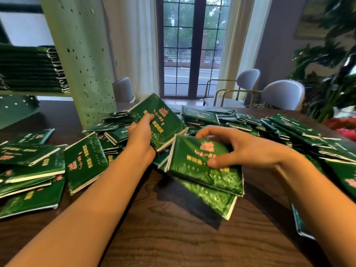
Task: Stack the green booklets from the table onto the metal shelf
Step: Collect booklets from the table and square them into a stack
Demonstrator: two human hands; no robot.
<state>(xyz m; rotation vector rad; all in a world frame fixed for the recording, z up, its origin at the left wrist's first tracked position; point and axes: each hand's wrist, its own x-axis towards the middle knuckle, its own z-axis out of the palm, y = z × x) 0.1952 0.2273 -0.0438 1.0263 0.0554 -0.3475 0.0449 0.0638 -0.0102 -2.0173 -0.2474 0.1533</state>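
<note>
At the bottom of the frame lies the bare dark wood of the table [173, 243], and two bare forearms reach over it from the lower corners. Right of the centre, the right hand [238, 149] grips a green booklet [200, 176]: the thumb presses on the cover and the fingers are curled over its far edge. A second, blurred booklet [213, 201] shows just under it; I cannot tell if the hand holds this one too. A little further and to the left, the left hand [140, 132] holds another tilted booklet [167, 122], with the thumb on the cover and the fingers hidden below it. Loose booklets [34, 170] lie overlapping at the left edge of the frame, and more of them spread in a big heap [250, 122] across the middle and right of the table behind the hands. In the upper left stands the pale green upright of the metal shelf [84, 54], full of small holes, and left of it a neat stack of booklets [28, 68] rests on a shelf board. Beyond the table are grey chairs [283, 93], a tall window [190, 45] between white curtains, and a leafy plant [331, 60] at the right.
</note>
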